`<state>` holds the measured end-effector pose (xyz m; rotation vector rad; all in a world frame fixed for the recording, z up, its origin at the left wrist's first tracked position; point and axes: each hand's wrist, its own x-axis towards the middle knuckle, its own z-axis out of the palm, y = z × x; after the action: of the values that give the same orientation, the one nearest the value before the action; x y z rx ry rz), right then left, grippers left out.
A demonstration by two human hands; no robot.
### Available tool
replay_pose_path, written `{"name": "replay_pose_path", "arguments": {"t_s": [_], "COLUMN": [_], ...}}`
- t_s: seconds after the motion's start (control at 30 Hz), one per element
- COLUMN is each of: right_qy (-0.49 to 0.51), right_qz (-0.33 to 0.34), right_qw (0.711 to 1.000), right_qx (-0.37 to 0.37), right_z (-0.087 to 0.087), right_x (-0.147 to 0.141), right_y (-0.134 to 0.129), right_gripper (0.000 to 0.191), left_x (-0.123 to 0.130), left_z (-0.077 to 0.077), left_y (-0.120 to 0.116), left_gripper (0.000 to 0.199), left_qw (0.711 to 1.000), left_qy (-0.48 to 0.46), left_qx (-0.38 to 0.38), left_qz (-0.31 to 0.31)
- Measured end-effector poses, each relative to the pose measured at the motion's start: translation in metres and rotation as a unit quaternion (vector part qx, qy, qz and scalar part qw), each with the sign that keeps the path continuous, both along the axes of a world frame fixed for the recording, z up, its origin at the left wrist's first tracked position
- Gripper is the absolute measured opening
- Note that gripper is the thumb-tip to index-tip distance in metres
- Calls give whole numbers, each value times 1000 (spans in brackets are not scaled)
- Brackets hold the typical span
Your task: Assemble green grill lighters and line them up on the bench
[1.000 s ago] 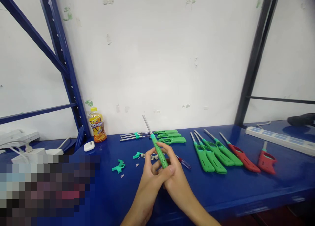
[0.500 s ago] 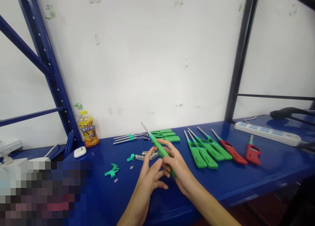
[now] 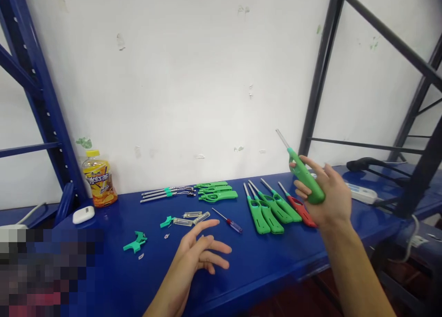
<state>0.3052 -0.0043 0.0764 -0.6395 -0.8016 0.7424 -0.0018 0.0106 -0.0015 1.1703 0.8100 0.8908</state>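
My right hand [image 3: 328,195] is wrapped round a green lighter [image 3: 305,176], raised at the right with its metal tube pointing up and left. My left hand [image 3: 203,250] hovers over the front of the blue table, fingers spread and holding nothing. Just beyond it lie a screwdriver [image 3: 233,224], clear cartridges [image 3: 192,215] and a teal piece [image 3: 167,222]. Several green lighters [image 3: 260,216] and a red lighter [image 3: 300,210] rest in a row at the right. Green shell halves [image 3: 218,196] and metal rods with wires [image 3: 159,197] lie near the wall.
At the left stand a drink bottle [image 3: 100,181] and a white case [image 3: 83,215]. Teal parts [image 3: 137,243] lie in front of them. A white power strip [image 3: 362,193] is behind my right wrist. Rack posts [image 3: 319,82] rise at both sides of the table [image 3: 241,275].
My right hand has carried the green lighter away to the right and up. My left hand has come off it and opened. The screwdriver now shows on the table. The view has shifted right.
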Motion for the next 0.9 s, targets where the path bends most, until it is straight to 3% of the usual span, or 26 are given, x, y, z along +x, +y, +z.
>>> {"name": "replay_pose_path", "arguments": {"t_s": [0.17,0.33,0.43,0.57,0.67,0.77,0.9], "right_qy": [-11,-176,-297,-476,-543,-529,-494], "right_qz": [85,147,201,248,246,248,229], "right_qw": [996,972,932,843,803,809,838], "right_qx": [-22,-46,-42,-41,20,69,42], "right_z": [4,0,-4,-4,2,6,2], "right_x": [-14,-37,-53,-80,-98,-107,-104], "right_y": [-9,-5,-10,-31,-45,-50,-47], "right_gripper": [36,33,51,71,73,80,86], "left_x": [0,6,5,-6,-14,-16,-14], "left_z": [0,2,7,20,32,42,50], "left_y": [-1,-12,-15,-18,-22,-27,-33], "left_gripper": [46,38,48,76,63,50,45], "left_qw": [1000,995,993,992,989,983,973], "left_qy": [12,38,16,-62,-62,-59,-94], "left_qx": [15,89,119,112,122,117,113], "left_qz": [-18,-12,-4,-1,62,126,176]}}
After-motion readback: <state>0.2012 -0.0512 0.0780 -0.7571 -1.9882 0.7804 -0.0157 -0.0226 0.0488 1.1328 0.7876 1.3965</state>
